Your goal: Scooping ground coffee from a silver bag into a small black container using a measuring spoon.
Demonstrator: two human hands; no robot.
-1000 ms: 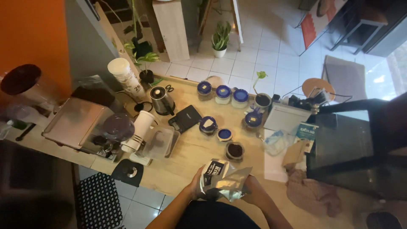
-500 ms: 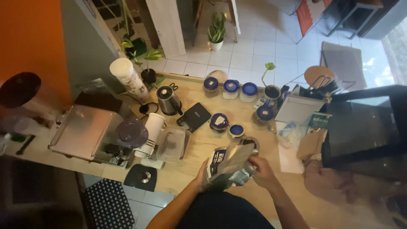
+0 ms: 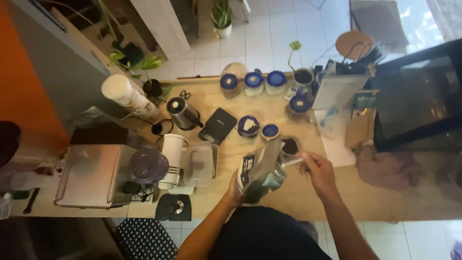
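My left hand (image 3: 234, 188) grip closed round dark foil pouch (image 3: 259, 172), soft, crinkly, light; hold mid-body. Right hand (image 3: 318, 169) pinches small scoop (image 3: 292, 162) at pouch mouth.

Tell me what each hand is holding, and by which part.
The left hand grips the dark foil bag low on its side. The right hand pinches the end of a thin pale handle, probably a scoop's.
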